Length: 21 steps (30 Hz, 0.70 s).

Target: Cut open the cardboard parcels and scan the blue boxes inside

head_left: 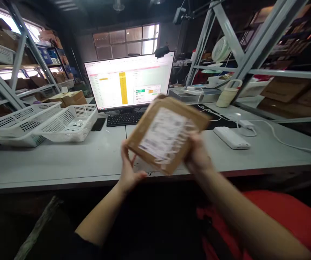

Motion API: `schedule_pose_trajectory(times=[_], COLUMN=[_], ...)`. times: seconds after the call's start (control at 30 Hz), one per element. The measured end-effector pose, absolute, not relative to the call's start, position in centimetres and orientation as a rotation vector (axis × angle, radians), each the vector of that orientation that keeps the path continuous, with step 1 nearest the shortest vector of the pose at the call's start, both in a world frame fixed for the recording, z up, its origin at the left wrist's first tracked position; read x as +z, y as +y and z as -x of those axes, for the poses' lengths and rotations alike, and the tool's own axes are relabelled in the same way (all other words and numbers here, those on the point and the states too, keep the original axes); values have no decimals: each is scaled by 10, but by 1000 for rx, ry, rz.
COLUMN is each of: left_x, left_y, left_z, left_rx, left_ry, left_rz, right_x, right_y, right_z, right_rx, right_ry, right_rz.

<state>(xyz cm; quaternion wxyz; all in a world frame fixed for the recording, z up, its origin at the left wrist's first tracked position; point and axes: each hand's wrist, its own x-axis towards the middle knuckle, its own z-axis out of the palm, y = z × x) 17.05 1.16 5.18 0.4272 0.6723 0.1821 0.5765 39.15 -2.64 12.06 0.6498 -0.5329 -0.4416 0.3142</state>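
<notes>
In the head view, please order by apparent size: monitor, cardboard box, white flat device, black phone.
1. Monitor and cardboard box: similar, unranked; the box is nearer.
2. White flat device
3. Black phone

open desktop (71, 162) at front left, white baskets (61, 135) behind it, carton (163, 135) blocking the middle

Pale grey tabletop (90, 159) under a wide, lit, black-edged monitor (109, 86), upper centre.
At mid-left, a white perforated plastic basket (61, 136) stands near a flat black rectangular object (98, 124) and a black keyboard (117, 120); right of centre lies a white oblong device (231, 138); grey metal framing (273, 32) crosses the upper right; a smooth red surface (282, 209) fills part of the lower right.
</notes>
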Motion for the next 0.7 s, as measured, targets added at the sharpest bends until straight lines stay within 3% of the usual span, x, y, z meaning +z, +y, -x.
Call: schedule_pose_trajectory(times=[0.13,0.2,0.27,0.43,0.53,0.7], left_x=[72,83,92,82,64,42], left_y=[42,54,61,68,75,88], left_z=[-106,-64,-30,-1,-6,-9], left_rx=[1744,1885,2037,2019,1954,1907], left_ry=[783,943,999,1130,1142,1173], left_rz=[-1445,-1502,-1621,-2028,-1986,-1956], right_x=[92,82,86,127,134,101], right_y=[-7,3,15,72,107,118], right_z=[-315,-303,-322,-474,-576,-668], right_rx=[1134,1392,1416,536,0,-44], right_ry=[-847,-1044,-1229,-1184,-1128,-1085], right_rz=[978,1061,1132,1323,1842,2184])
